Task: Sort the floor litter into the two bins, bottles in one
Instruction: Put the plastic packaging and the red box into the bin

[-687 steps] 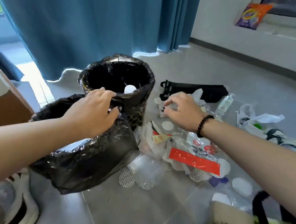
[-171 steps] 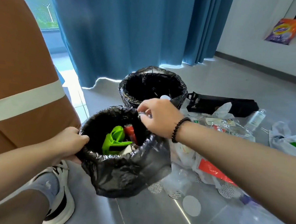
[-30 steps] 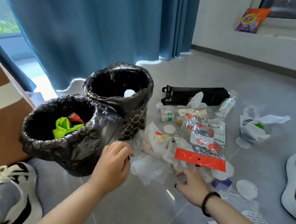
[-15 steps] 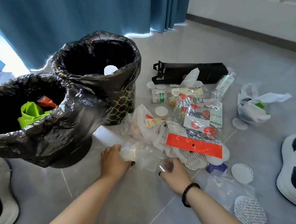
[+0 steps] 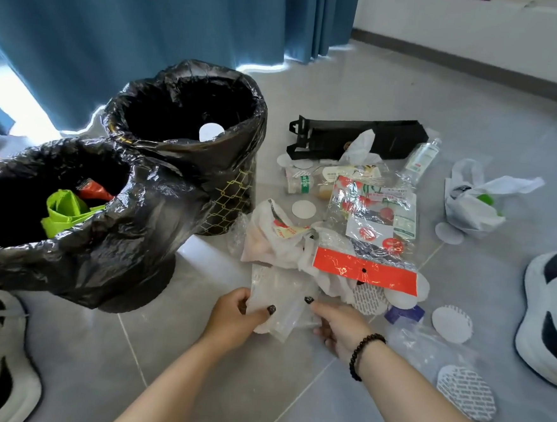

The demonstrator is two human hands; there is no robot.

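Here, my left hand and right hand both pinch a clear plastic bag beside the near bin.

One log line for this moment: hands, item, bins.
left hand: grips clear bag | right hand: grips same bag | near bin: holds green litter | bottle: on floor
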